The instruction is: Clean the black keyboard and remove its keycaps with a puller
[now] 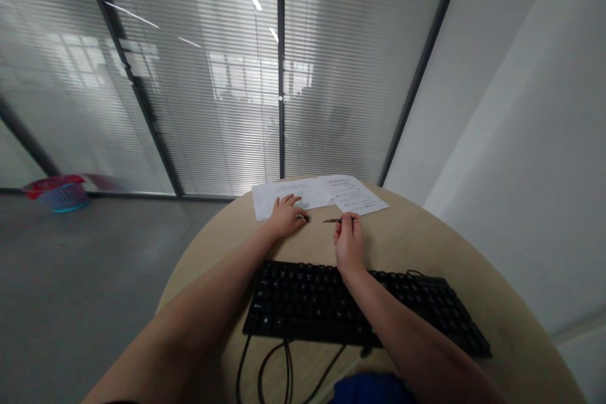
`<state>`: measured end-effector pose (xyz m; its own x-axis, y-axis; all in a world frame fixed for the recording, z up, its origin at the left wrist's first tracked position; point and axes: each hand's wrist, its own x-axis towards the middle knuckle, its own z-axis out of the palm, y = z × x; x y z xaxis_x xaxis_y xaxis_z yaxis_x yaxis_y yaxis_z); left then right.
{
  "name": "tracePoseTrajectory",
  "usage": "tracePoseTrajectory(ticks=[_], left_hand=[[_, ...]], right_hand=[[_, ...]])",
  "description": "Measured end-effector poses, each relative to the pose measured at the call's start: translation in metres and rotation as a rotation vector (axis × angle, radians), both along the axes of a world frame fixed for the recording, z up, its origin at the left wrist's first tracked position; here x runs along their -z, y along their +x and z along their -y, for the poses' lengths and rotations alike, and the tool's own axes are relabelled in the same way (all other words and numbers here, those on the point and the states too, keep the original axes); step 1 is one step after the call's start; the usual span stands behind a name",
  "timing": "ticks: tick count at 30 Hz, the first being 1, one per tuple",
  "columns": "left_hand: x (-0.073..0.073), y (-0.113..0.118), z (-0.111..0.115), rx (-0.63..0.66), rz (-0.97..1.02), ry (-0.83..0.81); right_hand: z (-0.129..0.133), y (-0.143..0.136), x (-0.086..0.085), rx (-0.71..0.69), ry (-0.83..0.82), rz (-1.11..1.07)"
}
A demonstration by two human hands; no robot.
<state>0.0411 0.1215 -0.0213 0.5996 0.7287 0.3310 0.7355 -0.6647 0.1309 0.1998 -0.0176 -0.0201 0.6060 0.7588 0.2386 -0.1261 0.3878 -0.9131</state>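
My left hand (285,217) lies on the table at the near edge of the left paper sheet (265,200), its fingers spread. A small dark object (306,218) sits by its thumb, too small to name; whether the thumb touches it I cannot tell. In my right hand (349,243) is a thin dark pen (332,221), pinched between the fingers and pointing left, just short of the right paper sheet (364,199), which bears printed lines. My right forearm crosses above a black keyboard (307,300) and hides part of its keys.
Both sheets lie at the far side of a round wooden table (426,240). Black cables (288,372) loop below the keyboard. Glass panels with blinds (227,132) stand behind, a white wall (534,158) to the right. A blue and red basket (64,196) is on the floor at left.
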Motion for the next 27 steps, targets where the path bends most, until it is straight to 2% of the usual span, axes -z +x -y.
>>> tracePoseTrajectory(ticks=[13, 27], left_hand=[[-0.004, 0.008, 0.005, 0.048, -0.049, -0.020], [0.001, 0.008, 0.000, 0.032, -0.070, -0.048]], right_hand=[[0.003, -0.001, -0.005, -0.012, -0.041, -0.029], [0.002, 0.000, -0.004, -0.034, -0.041, -0.028]])
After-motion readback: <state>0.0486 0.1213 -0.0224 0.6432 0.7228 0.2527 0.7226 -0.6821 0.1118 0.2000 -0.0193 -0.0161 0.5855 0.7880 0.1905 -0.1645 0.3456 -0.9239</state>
